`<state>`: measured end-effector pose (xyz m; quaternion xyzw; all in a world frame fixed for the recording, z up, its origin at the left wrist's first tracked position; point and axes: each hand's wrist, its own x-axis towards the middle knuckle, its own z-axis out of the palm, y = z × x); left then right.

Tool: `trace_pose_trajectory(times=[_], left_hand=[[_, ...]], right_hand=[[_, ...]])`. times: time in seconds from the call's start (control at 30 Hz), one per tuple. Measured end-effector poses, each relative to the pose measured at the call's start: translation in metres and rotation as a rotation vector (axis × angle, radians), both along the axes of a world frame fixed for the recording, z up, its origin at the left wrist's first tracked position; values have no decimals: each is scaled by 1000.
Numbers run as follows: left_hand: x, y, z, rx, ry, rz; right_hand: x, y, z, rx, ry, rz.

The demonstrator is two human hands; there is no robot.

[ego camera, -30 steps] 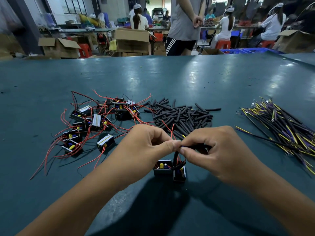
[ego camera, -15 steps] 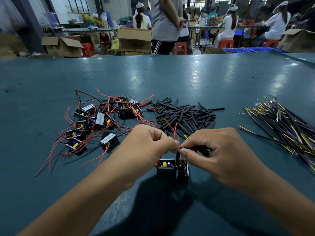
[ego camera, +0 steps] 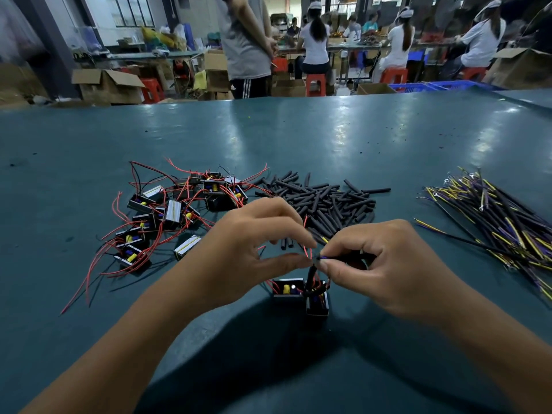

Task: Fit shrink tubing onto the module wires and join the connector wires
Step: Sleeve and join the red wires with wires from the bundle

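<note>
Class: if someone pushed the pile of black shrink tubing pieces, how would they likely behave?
The shrink tubing pieces are short, round and loose, so they would probably roll and scatter across the smooth table. They look hollow and thin, so likely very light.

Table (ego camera: 298,138): dark teal, glossy pale reflections. Heap of modules (ego camera: 179,210): black cases, yellow and blue parts inside, some with white striped faces; red leads, a few black. Tubing pile (ego camera: 325,201): matte black throughout. Connector wire bundle (ego camera: 501,222): black, yellow and purple strands mixed. Two modules by the hands (ego camera: 301,291): black, red leads, yellow part visible.
</note>
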<state>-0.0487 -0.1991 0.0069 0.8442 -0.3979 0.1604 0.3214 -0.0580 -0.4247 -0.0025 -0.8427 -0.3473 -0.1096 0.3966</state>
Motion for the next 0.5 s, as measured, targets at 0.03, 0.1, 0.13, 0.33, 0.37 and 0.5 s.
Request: trace_pose_trajectory(times=[0.03, 0.1, 0.13, 0.33, 0.37, 0.5], left_hand=[[0, -1, -1, 25, -36, -1], [1, -1, -4, 37, -85, -8], [1, -1, -4, 39, -115, -12], [-1, -4, -6, 72, -160, -21], [-2, -5, -5, 76, -133, -23], [-4, -4, -3, 75, 43, -24]], right_hand=[[0, 0, 0, 0, 2, 4], [0, -1, 0, -7, 5, 12], [0, -1, 0, -9, 6, 17], [-2, 0, 0, -14, -17, 33], [-2, 1, 0, -21, -24, 37], [-2, 4, 0, -61, -78, 46]])
